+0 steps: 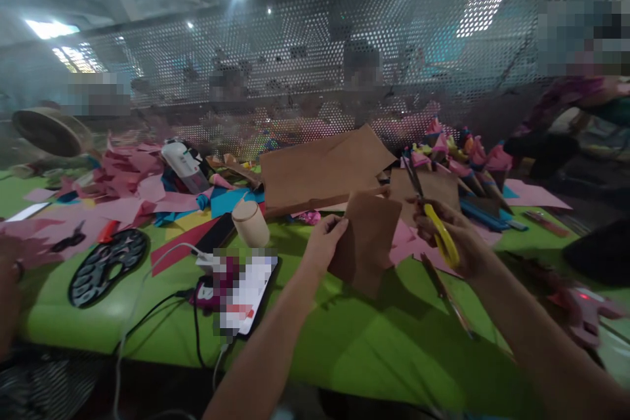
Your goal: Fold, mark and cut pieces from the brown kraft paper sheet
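Note:
My left hand (327, 244) pinches the left edge of a brown paper piece (370, 236), which is raised above the green table. In my right hand (455, 236) is a pair of scissors (440, 231) with yellow handles, its blades pointing up and to the left. The blades stand apart from the piece in my left hand. Behind my hands lies a large folded brown paper sheet (319, 167). Another brown paper piece (433, 189) rests behind the scissors. Below my right hand a thin pen-like tool (447, 298) lies on the table.
On the green table (339, 348) to my left are a phone (256, 292) with cables, a beige cup (250, 222) and a black palette (109, 266). Pink paper (130, 177) is heaped at back left. Colourful paper cones (472, 154) and a pink glue gun (583, 312) are at right.

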Motion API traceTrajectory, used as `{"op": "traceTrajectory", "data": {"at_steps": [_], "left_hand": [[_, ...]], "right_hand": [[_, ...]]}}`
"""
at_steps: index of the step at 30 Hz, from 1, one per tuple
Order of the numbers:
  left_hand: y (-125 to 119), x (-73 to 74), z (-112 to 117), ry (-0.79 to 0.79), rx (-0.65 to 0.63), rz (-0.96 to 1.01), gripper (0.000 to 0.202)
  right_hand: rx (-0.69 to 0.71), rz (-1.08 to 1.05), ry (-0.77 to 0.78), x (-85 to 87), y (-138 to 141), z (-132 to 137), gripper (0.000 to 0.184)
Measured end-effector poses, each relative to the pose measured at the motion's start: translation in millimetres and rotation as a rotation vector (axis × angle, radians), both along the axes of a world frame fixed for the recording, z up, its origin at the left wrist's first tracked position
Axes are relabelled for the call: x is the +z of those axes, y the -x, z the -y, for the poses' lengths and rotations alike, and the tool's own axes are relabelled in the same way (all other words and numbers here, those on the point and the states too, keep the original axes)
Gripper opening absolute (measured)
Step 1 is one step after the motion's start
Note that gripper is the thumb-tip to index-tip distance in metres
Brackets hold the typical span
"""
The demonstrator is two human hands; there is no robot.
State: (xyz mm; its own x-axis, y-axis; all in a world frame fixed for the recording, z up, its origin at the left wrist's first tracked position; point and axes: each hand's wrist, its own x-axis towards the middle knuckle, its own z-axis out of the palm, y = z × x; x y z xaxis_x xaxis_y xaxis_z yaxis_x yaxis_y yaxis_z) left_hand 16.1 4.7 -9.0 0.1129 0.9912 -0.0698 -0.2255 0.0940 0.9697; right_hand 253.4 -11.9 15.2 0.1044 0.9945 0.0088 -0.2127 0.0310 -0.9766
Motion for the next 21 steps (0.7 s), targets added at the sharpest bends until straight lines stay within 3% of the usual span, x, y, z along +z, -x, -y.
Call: {"op": "traceTrajectory", "data": {"at_steps": [4, 11, 16, 21], "left_hand": [[-5.3, -0.2, 3.7, -0.056, -0.045, -0.021, 0.037], [-6.1, -3.2, 8.0, -0.034, -0.163, -0.086, 0.030], [-5.8, -4.8, 7.5, -0.032, -0.206, -0.075, 0.034], [0.1, -2.5, 1.9, -0.021, -0.099, -0.059, 0.029]], "right_hand": [[-0.054, -0.007, -0.030, -1.8, 15.5, 2.2, 0.050], [-0.161, 0.031, -0.026, -9.4, 17.4, 0.4, 0.050], [-0.122, 0.049, -0.017, -4.9, 23.3, 4.4, 0.052], [-0.022, 0.133, 0.002, -7.2, 15.7, 5.4, 0.054]]}}
